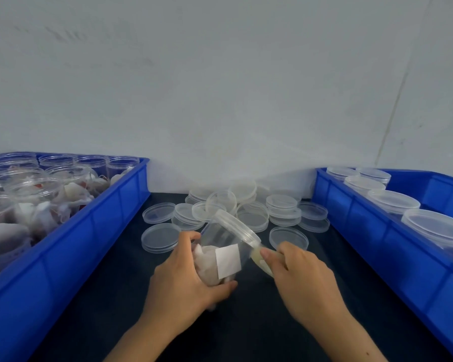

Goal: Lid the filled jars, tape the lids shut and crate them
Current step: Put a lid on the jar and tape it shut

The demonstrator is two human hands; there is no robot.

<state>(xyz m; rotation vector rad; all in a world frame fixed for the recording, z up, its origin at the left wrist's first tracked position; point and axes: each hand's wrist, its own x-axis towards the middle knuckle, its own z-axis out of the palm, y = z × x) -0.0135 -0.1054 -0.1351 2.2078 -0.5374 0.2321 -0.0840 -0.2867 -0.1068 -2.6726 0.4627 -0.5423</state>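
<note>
My left hand [183, 278] grips a clear plastic jar [221, 253] filled with white sachets, tilted so that its lidded top points up and to the right. A clear lid [237, 226] sits on the jar's mouth. My right hand [301, 275] pinches a pale roll of tape [259, 261], which touches the jar just under the lid rim. A heap of loose clear lids [249, 207] lies on the dark table behind the jar.
A blue crate [71, 246] on the left holds several open filled jars [29, 194]. Another blue crate [392, 231] on the right holds several lidded jars [392, 201]. A white wall stands close behind the table. Dark tabletop [110, 283] lies between the crates.
</note>
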